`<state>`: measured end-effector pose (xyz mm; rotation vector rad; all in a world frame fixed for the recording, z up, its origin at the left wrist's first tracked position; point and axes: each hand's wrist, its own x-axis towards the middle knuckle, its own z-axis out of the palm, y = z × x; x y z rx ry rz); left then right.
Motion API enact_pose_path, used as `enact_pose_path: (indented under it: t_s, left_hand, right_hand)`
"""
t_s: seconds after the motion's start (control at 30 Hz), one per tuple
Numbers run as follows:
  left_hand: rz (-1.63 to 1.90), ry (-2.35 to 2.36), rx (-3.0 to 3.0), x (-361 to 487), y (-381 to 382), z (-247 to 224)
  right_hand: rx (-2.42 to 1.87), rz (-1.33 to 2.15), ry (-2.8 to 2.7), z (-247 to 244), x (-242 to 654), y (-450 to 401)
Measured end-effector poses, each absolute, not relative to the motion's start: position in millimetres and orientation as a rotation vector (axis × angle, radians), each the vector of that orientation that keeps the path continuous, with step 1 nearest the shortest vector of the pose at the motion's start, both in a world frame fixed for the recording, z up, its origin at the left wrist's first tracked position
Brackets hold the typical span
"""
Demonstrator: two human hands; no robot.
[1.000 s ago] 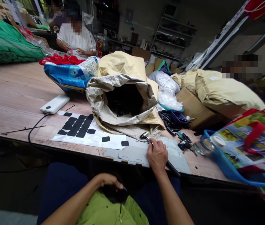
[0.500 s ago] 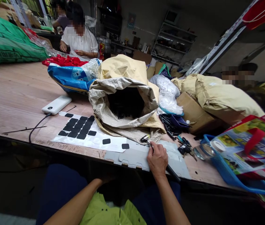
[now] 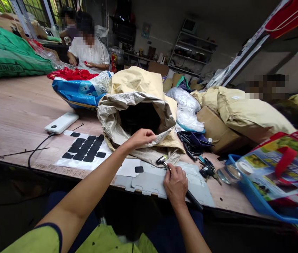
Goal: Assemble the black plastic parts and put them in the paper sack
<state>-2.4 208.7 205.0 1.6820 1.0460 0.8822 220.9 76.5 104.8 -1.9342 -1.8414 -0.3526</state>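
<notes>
My right hand [image 3: 175,182] is closed round a small hammer [image 3: 162,160], with its metal head pointing away from me and its black handle coming out below my palm. It rests over a grey board [image 3: 149,178] at the table edge. My left hand [image 3: 144,137] is in front of the mouth of a paper-like sack [image 3: 135,77], fingers stretched to the right and slightly bent, with nothing visible in them. Dark pieces fill the sack's shadowed inside. Left of the sack, several black rounded patches [image 3: 85,149] lie on a white sheet [image 3: 64,160], partly covered by my left forearm.
A white power bank [image 3: 61,123] with a black cable lies at left. Keys [image 3: 212,172], a clear bottle [image 3: 229,173] and a blue basket [image 3: 267,207] holding a colourful bag are at right. Behind are a blue bag [image 3: 77,93] of red pieces and a co-worker [image 3: 90,52].
My left hand has risen from below the table edge and reached across the white sheet to the sack's mouth. My right hand keeps the hammer in nearly the same place.
</notes>
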Motion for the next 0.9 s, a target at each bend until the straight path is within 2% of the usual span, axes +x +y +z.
enact_pose_path:
  t_s: [0.07,0.13,0.23,0.4,0.6,0.7,0.8,0.9]
  left_hand:
    - [0.937,1.442,1.771,16,243,198]
    - [0.818,1.665,1.872,34,263,191]
    - [0.623,1.821,1.952,54,277,187]
    - [0.549,1.995,1.991,65,285,187]
    - [0.565,1.989,2.001,55,282,190]
    - [0.755,1.931,1.958,38,265,192]
    - [1.026,1.586,2.049,15,230,191]
    - [1.017,1.139,2.140,-7,183,179]
  right_hand:
    - [-1.929,-0.351,-1.833,104,222,77]
    - [-1.920,-0.345,-1.829,104,222,77]
    - [-1.907,-0.322,-1.825,104,223,77]
    - [-1.923,-0.290,-1.809,106,222,77]
    - [-1.945,-0.272,-1.807,108,221,76]
    - [-1.951,-0.276,-1.802,107,221,76]
    - [-1.953,-0.283,-1.800,106,221,77]
    - [-1.955,-0.289,-1.803,106,221,77]
